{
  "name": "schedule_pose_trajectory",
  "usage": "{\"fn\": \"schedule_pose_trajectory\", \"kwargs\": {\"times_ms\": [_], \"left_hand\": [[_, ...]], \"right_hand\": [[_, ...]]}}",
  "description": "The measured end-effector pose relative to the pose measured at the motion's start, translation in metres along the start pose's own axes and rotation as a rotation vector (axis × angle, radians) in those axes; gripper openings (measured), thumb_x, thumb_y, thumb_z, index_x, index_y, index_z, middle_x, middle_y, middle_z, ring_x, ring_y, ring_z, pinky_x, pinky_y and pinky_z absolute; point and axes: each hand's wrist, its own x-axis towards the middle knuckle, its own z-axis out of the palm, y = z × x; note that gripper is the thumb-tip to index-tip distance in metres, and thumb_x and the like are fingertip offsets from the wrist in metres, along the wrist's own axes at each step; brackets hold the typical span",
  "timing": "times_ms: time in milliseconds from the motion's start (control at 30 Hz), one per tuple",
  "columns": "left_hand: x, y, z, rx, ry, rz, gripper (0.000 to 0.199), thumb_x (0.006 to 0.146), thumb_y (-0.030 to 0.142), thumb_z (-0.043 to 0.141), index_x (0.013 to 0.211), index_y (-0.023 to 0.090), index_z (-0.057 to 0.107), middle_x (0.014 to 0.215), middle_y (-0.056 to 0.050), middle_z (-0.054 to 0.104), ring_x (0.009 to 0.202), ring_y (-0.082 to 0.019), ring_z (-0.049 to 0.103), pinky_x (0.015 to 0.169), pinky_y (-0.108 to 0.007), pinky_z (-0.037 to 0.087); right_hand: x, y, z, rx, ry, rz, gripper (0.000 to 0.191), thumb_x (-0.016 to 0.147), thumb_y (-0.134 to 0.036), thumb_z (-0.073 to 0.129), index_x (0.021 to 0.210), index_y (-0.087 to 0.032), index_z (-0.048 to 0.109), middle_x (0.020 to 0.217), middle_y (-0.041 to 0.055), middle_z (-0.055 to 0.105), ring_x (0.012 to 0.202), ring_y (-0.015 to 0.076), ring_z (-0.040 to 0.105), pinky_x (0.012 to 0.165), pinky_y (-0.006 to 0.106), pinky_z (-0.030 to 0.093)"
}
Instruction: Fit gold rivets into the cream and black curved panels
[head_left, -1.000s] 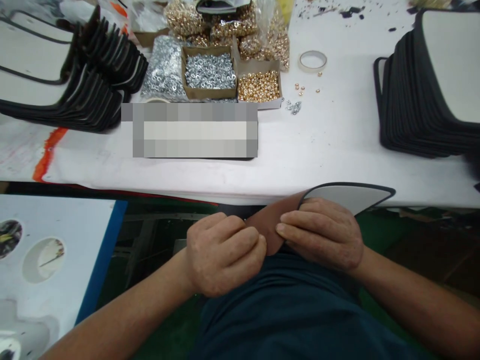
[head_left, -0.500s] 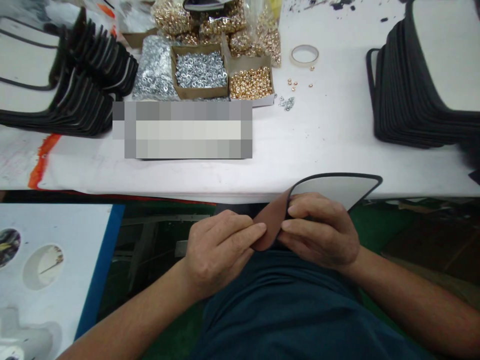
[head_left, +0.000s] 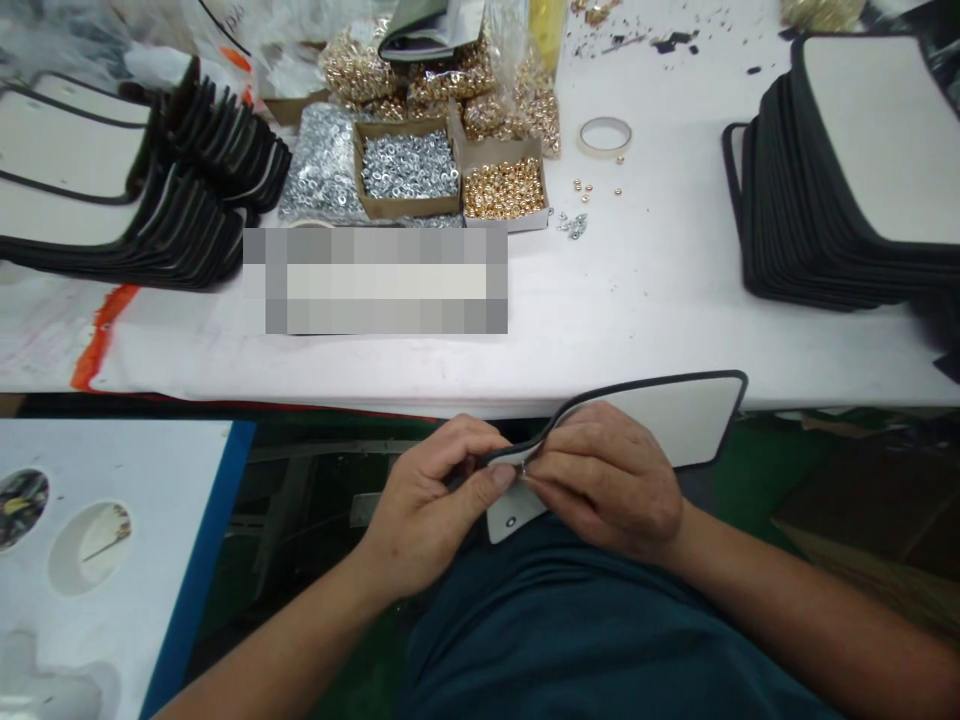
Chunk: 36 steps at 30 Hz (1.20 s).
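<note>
A white panel with black edging (head_left: pixel 694 425) is bent between my hands above my lap. My left hand (head_left: pixel 431 510) is closed on its near end, with the thumb pressed on the white face. My right hand (head_left: pixel 611 475) is pinched shut against the same face, covering the panel's middle. At its fingertips shows a small shiny metal ring (head_left: pixel 523 469), right beside my left thumb. Lower on the panel's near corner there is a small dark-centred eyelet (head_left: pixel 511 522).
On the white table (head_left: pixel 637 340) stand stacks of edged panels, left (head_left: pixel 67 225) and right (head_left: pixel 877 140). Between them are a box of silver washers (head_left: pixel 409 165), a box of golden eyelets (head_left: pixel 504 190) and a tape roll (head_left: pixel 604 136). A white blue-edged surface (head_left: pixel 187 460) lies lower left.
The panel has been turned so its white face shows at the near end instead of the brown side. My left thumb now lies on top, and my right hand has shifted left to meet it.
</note>
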Motion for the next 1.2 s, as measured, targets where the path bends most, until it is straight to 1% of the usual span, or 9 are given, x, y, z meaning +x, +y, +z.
{"fn": "schedule_pose_trajectory", "kwargs": {"times_ms": [100,200,300,433,667,800,933,1100,1200], "left_hand": [[0.001,-0.003,0.004,-0.286,0.035,-0.218,0.018,0.095,0.038,0.075,0.102,0.021,0.076,0.086,0.0,0.067,0.075,-0.012,0.061,0.067,-0.022,0.049],[0.002,-0.006,0.008,-0.501,0.067,-0.342,0.027,0.093,0.042,0.077,0.108,0.02,0.074,0.085,-0.001,0.071,0.071,-0.013,0.064,0.066,-0.023,0.053],[0.004,-0.006,0.01,-0.563,0.089,-0.391,0.03,0.09,0.043,0.08,0.108,0.02,0.075,0.084,-0.002,0.074,0.067,-0.012,0.065,0.065,-0.023,0.054],[0.004,-0.006,0.008,-0.554,0.094,-0.428,0.032,0.088,0.044,0.082,0.107,0.019,0.077,0.082,-0.002,0.075,0.068,-0.013,0.066,0.063,-0.022,0.053],[0.003,-0.005,0.007,-0.538,0.071,-0.432,0.033,0.088,0.045,0.082,0.108,0.019,0.078,0.083,-0.002,0.073,0.068,-0.013,0.065,0.063,-0.023,0.052],[0.003,-0.006,0.006,-0.515,0.058,-0.409,0.031,0.09,0.044,0.08,0.108,0.02,0.078,0.087,-0.002,0.073,0.072,-0.014,0.066,0.066,-0.025,0.053],[0.002,-0.008,0.004,-0.428,0.045,-0.362,0.03,0.092,0.045,0.077,0.109,0.02,0.077,0.089,-0.003,0.072,0.076,-0.016,0.067,0.067,-0.026,0.053],[0.0,-0.008,0.003,-0.283,0.054,-0.298,0.027,0.095,0.045,0.073,0.102,0.02,0.076,0.095,-0.004,0.07,0.081,-0.017,0.065,0.071,-0.027,0.054],[0.0,-0.008,0.002,-0.235,0.052,-0.271,0.027,0.096,0.046,0.071,0.104,0.021,0.076,0.096,-0.005,0.07,0.084,-0.019,0.065,0.072,-0.028,0.054]], "right_hand": [[0.0,0.003,0.001,0.071,0.004,0.06,0.007,0.092,-0.01,0.074,0.095,-0.015,0.07,0.085,0.0081,0.074,0.077,0.0184,0.068,0.071,0.034,0.055],[0.001,0.008,0.005,0.067,-0.002,0.087,0.007,0.093,-0.011,0.074,0.095,-0.015,0.069,0.086,0.0079,0.074,0.078,0.0173,0.068,0.071,0.032,0.055],[0.003,0.012,0.008,0.079,-0.011,0.134,0.006,0.094,-0.012,0.074,0.094,-0.016,0.069,0.085,0.0072,0.073,0.077,0.0161,0.067,0.069,0.03,0.056],[0.006,0.014,0.011,0.091,-0.026,0.16,0.006,0.095,-0.013,0.073,0.094,-0.017,0.068,0.085,0.0066,0.073,0.076,0.0162,0.067,0.069,0.03,0.056],[0.007,0.015,0.012,0.095,-0.047,0.183,0.005,0.096,-0.016,0.073,0.093,-0.018,0.069,0.081,0.0059,0.071,0.074,0.0166,0.065,0.068,0.031,0.054],[0.007,0.015,0.012,0.098,-0.055,0.18,0.006,0.096,-0.016,0.073,0.093,-0.018,0.068,0.081,0.0051,0.071,0.075,0.0168,0.064,0.069,0.031,0.053],[0.008,0.015,0.011,0.104,-0.076,0.168,0.006,0.096,-0.017,0.072,0.094,-0.019,0.068,0.082,0.004,0.072,0.076,0.0163,0.064,0.071,0.031,0.053],[0.009,0.016,0.008,0.127,-0.132,0.171,0.005,0.098,-0.018,0.071,0.094,-0.02,0.068,0.086,0.0024,0.074,0.079,0.016,0.065,0.074,0.031,0.052],[0.01,0.017,0.007,0.152,-0.157,0.184,0.005,0.098,-0.018,0.07,0.094,-0.02,0.068,0.086,0.0017,0.074,0.079,0.0158,0.065,0.075,0.031,0.052]]}}
